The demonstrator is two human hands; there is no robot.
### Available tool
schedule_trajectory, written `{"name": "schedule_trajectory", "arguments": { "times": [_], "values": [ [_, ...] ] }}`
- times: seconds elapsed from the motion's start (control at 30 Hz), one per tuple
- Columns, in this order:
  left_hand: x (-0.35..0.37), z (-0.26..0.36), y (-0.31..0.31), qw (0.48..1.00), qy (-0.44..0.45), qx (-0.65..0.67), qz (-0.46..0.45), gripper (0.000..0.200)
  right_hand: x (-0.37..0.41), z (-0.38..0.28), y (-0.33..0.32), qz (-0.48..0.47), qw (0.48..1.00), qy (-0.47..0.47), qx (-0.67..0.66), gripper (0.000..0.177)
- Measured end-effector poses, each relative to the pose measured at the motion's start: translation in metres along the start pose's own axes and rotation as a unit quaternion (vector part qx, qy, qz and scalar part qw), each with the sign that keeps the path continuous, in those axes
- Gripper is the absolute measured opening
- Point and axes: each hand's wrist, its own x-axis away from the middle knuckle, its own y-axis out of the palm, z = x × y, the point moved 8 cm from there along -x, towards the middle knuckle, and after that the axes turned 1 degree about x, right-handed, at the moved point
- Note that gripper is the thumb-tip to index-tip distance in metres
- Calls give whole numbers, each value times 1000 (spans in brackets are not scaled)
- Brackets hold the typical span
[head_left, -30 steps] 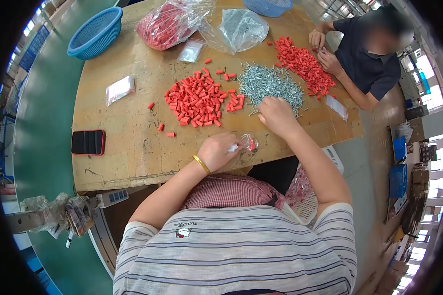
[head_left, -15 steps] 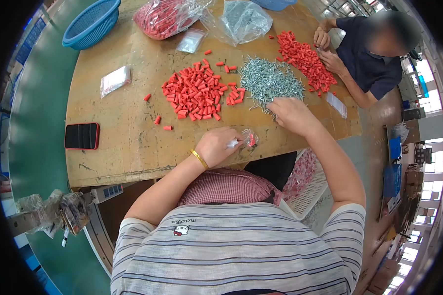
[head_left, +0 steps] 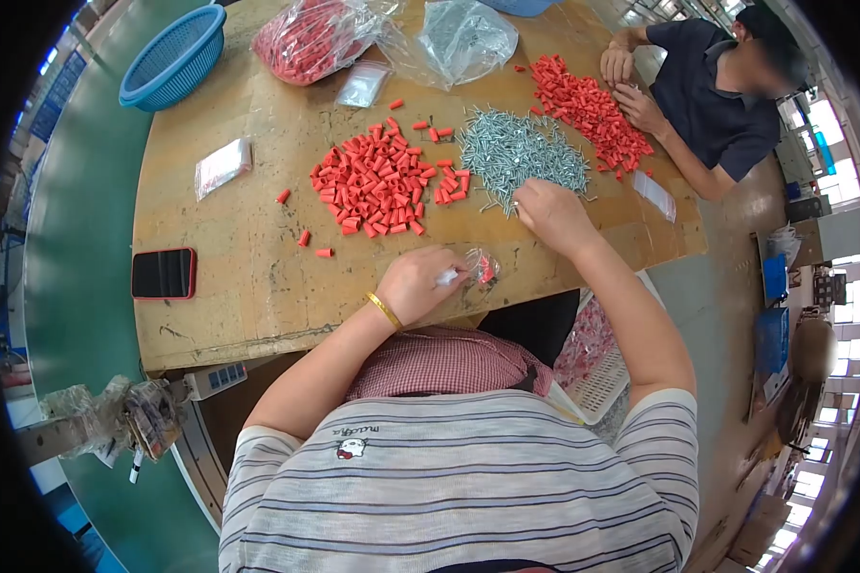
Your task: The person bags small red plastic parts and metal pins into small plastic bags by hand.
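Observation:
Near the table's front edge, my left hand point(head_left: 419, 285) is closed on a small clear plastic bag point(head_left: 484, 267) with red pieces inside. My right hand point(head_left: 552, 215) is at the near edge of a heap of silvery screws point(head_left: 521, 153), its fingers curled and pressed together. A small pale tip shows at those fingertips, but what they hold is mostly hidden. Left of the screws lies a pile of red tapered plastic plugs point(head_left: 368, 181), with several loose ones around it.
Across the corner, a co-worker point(head_left: 712, 105) handles a second red pile point(head_left: 588, 115). Flat plastic bags point(head_left: 224, 168), a phone point(head_left: 163, 274), a blue basket point(head_left: 174, 59) and a large bag of red pieces point(head_left: 313, 40) lie on the table point(head_left: 248, 310). A white crate point(head_left: 607, 387) stands below.
My right hand has drawn back slightly toward me from the screw heap, its fingers more curled. My left hand keeps the small bag in nearly the same place. The view has shifted a little.

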Motion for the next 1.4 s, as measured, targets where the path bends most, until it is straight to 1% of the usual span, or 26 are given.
{"name": "schedule_trajectory", "arguments": {
  "times": [0.03, 0.07, 0.1, 0.17, 0.2, 0.23, 0.33, 0.43, 0.53, 0.57, 0.67, 0.77, 0.83, 0.87, 0.93, 1.03, 1.07, 1.1, 1.13, 1.2, 1.23, 1.33, 1.4],
  "values": [
    [0, 0, 0, 1000, -1, -2, -2, 11, 2, 6, 0, 18, 998, 39, -53, 11],
    [0, 0, 0, 1000, -3, -2, -4, 11, 5, 15, 3, 17, 985, 105, -134, 12],
    [0, -1, 1, 1000, -6, -3, -5, 11, 7, 21, 6, 16, 962, 168, -214, 13],
    [-2, 0, 2, 1000, -13, -14, -15, 11, 15, 24, 14, 23, 895, 260, -361, 15],
    [-6, 2, 1, 999, -19, -25, -24, 11, 20, 21, 18, 30, 856, 289, -427, 16],
    [-9, 5, 0, 999, -25, -36, -32, 11, 25, 16, 21, 36, 811, 316, -491, 17],
    [-22, 19, -5, 996, -27, -79, -39, 12, 26, -15, 3, 67, 786, 287, -544, 11],
    [-31, 33, -5, 989, 23, -122, -77, 16, 23, -42, -27, 49, 888, 234, -392, 10],
    [-33, 48, -8, 978, 90, -174, -75, 19, 23, -57, -40, 81, 943, 133, -296, 13],
    [-34, 51, -9, 976, 99, -180, -70, 19, 24, -60, -41, 87, 944, 117, -297, 14],
    [-34, 57, -12, 972, 117, -195, -60, 18, 25, -70, -51, 106, 966, 33, -234, 14],
    [-35, 61, -14, 971, 125, -198, -53, 16, 26, -68, -57, 105, 959, 66, -255, 17],
    [-35, 64, -17, 970, 130, -199, -46, 14, 33, -56, -49, 106, 934, 130, -317, 19],
    [-34, 63, -19, 974, 126, -184, -46, 16, 37, -51, -43, 106, 918, 160, -347, 19],
    [-34, 61, -22, 980, 119, -154, -45, 21, 42, -49, -31, 96, 889, 191, -404, 18],
    [-30, 54, -26, 993, 97, -56, -23, 22, 55, -54, -6, 90, 833, 227, -497, 17],
    [-30, 44, -28, 999, 19, 35, 5, 20, 59, -56, 3, 89, 811, 237, -528, 17],
    [-26, 35, -23, 990, -60, 126, 32, 18, 62, -57, 10, 101, 779, 260, -562, 16],
    [-21, 23, -20, 965, -138, 214, 58, 17, 64, -59, 13, 106, 762, 268, -580, 16],
    [-14, 9, -9, 942, -194, 273, 28, 15, 65, -64, 14, 116, 727, 283, -615, 15],
    [-11, 4, -4, 927, -221, 302, 13, 15, 64, -65, 13, 127, 731, 282, -609, 12],
    [-6, 1, 0, 903, -253, 347, 24, 10, 70, -64, 17, 148, 710, 304, -618, 10],
    [-7, 7, -1, 910, -212, 353, 42, 9, 66, -67, 8, 182, 730, 270, -601, 8]
  ]
}}
